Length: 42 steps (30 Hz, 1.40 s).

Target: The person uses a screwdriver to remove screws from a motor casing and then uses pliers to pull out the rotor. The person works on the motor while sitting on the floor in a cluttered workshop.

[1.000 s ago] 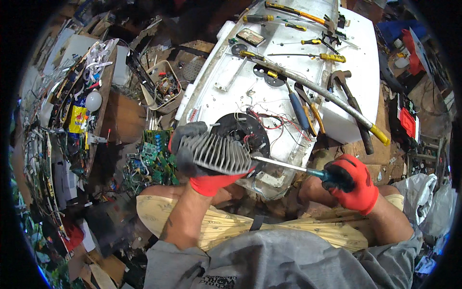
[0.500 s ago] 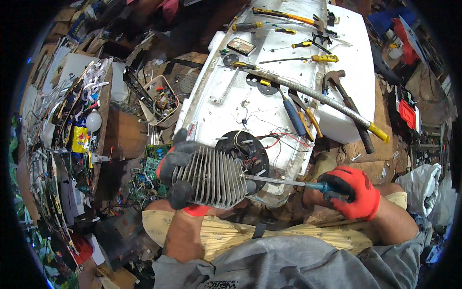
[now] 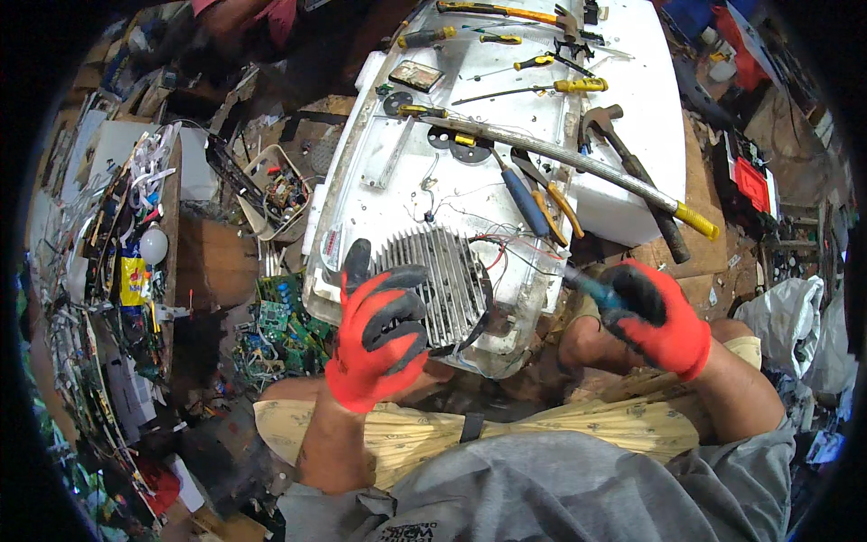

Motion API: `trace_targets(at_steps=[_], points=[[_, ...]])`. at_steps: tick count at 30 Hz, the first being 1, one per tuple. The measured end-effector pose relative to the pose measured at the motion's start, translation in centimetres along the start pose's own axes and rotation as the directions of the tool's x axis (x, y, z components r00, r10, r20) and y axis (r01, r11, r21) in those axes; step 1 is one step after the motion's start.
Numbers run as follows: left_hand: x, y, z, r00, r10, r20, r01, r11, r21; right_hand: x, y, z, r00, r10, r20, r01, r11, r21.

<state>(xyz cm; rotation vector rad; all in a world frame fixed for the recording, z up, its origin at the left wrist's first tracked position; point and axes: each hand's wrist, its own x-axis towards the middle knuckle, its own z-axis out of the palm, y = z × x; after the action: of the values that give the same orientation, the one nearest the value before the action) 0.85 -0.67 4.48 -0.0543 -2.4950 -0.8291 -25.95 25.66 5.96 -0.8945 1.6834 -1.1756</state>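
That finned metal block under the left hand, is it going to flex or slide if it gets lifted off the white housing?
The finned metal block looks like rigid cast metal, so probably stiff and fairly heavy for its size. Its ridged fins should grip well under the gloved left hand. Thin red wires run beside it and may tug or snag.

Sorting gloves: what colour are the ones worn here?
Red-orange with black fingertips, on left hand and right hand; head view.
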Motion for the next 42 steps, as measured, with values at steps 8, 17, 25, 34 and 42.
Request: trace_targets(at_steps=[8, 17, 25, 34, 42], points=[[-0.2, 1.5, 0.6, 0.99, 0.141, 0.001, -0.14, 0.98, 0.144, 1.2, -2.1, 0.8, 0.912, 0.359, 0.2, -0.411, 0.777, 0.477], [-1.2, 2.2, 1.5, 0.993, 0.096, 0.069, -0.106, 0.982, 0.155, 2.5, 0.7, 3.0, 0.921, 0.264, 0.286, -0.362, 0.853, 0.375], [-0.7, 1.4, 2.9, 0.994, 0.046, 0.1, -0.05, 0.998, 0.036, 5.0, 0.0, 7.2, 0.878, 0.36, 0.315, -0.476, 0.729, 0.492], [-1.6, -0.6, 4.5, 0.937, -0.254, 0.241, 0.249, 0.967, 0.053, 6.1, 2.5, 9.6, 0.938, 0.296, 0.184, -0.347, 0.829, 0.439], [-2.0, -0.9, 7.1, 0.904, -0.421, 0.075, 0.413, 0.905, 0.096, 6.3, 5.2, 11.2, 0.972, 0.099, 0.214, -0.184, 0.888, 0.422]])
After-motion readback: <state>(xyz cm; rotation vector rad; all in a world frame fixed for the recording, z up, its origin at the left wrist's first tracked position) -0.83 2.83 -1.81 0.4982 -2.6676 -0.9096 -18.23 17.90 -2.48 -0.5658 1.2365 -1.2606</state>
